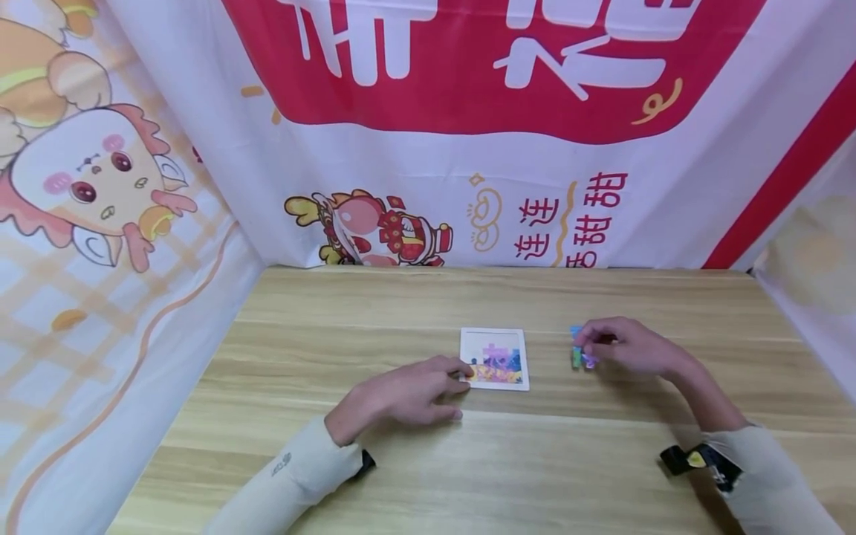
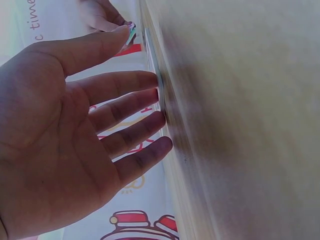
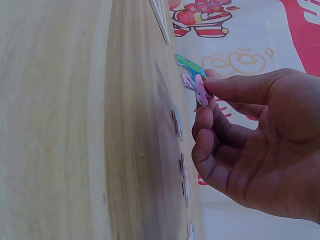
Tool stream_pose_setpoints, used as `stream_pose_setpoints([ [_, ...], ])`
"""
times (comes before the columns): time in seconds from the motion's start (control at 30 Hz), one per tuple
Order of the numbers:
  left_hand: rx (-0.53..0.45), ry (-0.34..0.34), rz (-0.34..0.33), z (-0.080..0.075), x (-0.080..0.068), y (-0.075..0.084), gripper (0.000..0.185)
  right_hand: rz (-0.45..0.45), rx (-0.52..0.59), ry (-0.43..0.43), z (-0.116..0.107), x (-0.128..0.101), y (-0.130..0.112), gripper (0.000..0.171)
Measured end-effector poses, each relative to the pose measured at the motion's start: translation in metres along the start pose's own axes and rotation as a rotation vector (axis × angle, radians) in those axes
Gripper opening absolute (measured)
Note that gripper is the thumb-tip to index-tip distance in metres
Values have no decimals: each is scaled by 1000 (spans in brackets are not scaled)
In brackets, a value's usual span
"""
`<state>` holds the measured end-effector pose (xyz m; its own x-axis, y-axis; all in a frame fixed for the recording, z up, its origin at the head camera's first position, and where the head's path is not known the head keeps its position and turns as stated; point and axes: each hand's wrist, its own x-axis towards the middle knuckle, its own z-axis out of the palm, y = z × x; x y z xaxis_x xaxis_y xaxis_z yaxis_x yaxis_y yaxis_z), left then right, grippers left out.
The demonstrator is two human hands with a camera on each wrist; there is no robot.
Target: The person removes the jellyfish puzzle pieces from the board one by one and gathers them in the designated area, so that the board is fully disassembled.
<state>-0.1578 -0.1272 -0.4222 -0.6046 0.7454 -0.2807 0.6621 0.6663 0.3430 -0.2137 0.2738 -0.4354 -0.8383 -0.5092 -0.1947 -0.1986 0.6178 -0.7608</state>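
Observation:
A small white puzzle tray (image 1: 493, 334) lies on the table, its lower part filled with pink, yellow and blue jigsaw pieces (image 1: 498, 365). Fingertips of my left hand (image 1: 417, 390) touch the tray's left edge. In the left wrist view that hand (image 2: 65, 135) has its fingers extended and its palm bare. To the right of the tray, my right hand (image 1: 625, 345) pinches a jigsaw piece (image 3: 199, 92) between thumb and forefinger. That piece is pink in the right wrist view. A green and blue piece (image 3: 189, 64) shows right behind it, overlapping it in this view.
Several loose jigsaw pieces (image 3: 185, 180) lie on the wooden table (image 1: 414, 475) below the right hand in the right wrist view. A printed white and red cloth (image 1: 414, 171) hangs along the table's back edge, and another patterned cloth (image 1: 120, 297) hangs at the left.

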Motion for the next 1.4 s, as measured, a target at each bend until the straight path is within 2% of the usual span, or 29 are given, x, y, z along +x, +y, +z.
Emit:
stream_pose_setpoints([
  [0.53,8,-6,-7,-3,2,2,52,5,-12,18,-5,-6,9,13],
  [0.7,6,-7,-6,-2,1,1,52,1,-67,28,-3,-5,12,11],
  [0.97,-7,-6,-3,-1,2,1,51,44,-153,55,3,2,11,11],
  [1.4,-23,-15,-24,-1,1,2,52,67,-174,44,4,2,12,11],
])
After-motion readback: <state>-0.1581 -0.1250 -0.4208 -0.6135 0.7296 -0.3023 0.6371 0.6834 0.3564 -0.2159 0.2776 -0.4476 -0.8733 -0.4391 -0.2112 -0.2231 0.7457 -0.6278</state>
